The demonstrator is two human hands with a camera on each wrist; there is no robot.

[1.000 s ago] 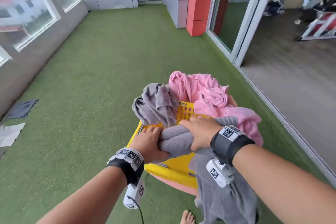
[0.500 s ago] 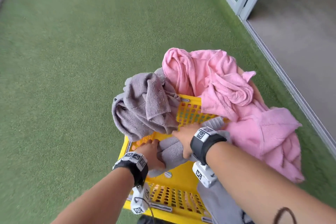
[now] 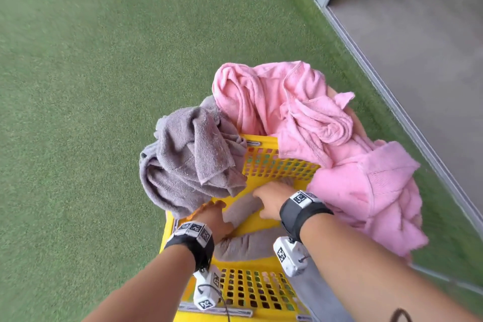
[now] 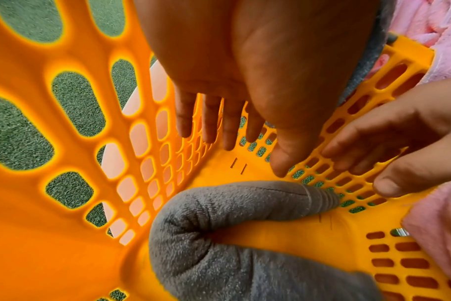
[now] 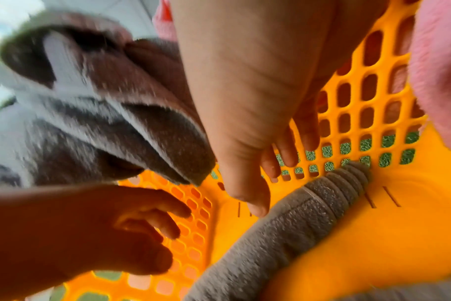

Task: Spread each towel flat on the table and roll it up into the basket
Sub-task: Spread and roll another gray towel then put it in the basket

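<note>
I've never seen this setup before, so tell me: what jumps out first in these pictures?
The bright yellow basket stands out against the green turf. A big crumpled pink towel spills over its far right rim, and a grey towel hangs over its far left corner. Inside, a rolled grey towel lies on the bottom, with the left hand and right hand open just above it.

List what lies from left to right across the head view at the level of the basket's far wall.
Green turf → crumpled grey towel hanging over the basket's left edge → yellow basket far wall → pink towel heaped over the right side → strip of turf → grey floor beyond the door track.
</note>
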